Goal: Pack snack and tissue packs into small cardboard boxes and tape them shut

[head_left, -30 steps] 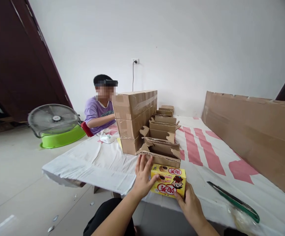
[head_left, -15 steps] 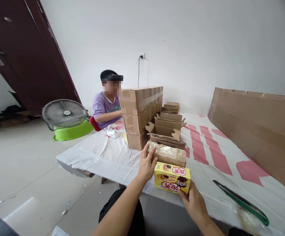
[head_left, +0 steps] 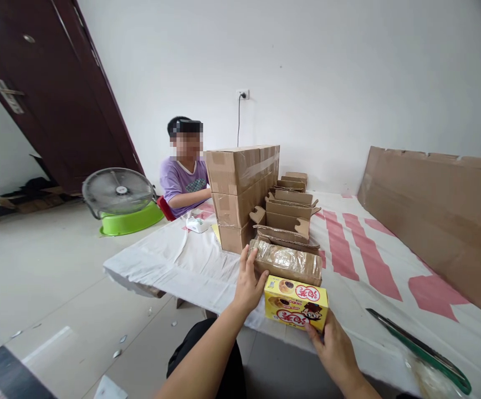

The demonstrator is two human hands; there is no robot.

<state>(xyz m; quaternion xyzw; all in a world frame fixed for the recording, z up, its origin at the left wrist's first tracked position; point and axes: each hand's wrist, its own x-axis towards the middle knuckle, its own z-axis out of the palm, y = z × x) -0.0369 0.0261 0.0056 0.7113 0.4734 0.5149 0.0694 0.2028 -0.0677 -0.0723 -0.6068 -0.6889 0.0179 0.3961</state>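
My left hand (head_left: 247,282) is around the left end of a taped brown cardboard box (head_left: 292,259), its fingers along the end and its thumb near the front face. A yellow printed box (head_left: 295,302) lies directly in front of that one, close to the table edge. Around its right end, my right hand (head_left: 332,341) has the thumb on the front face; the other fingers are partly hidden behind it. Behind the taped box stand several open cardboard boxes (head_left: 288,226) in a row.
Stacked sealed cartons (head_left: 236,205) stand left of the open boxes. A person in a purple shirt (head_left: 181,185) sits beyond them. A green-handled cutter (head_left: 419,346) lies at the right, near clear plastic. A long cardboard sheet (head_left: 435,216) borders the cloth-covered table (head_left: 169,271).
The view has turned slightly left, so the scene appears shifted right. The taped box is turned a little. Both hands keep their places at the two boxes.
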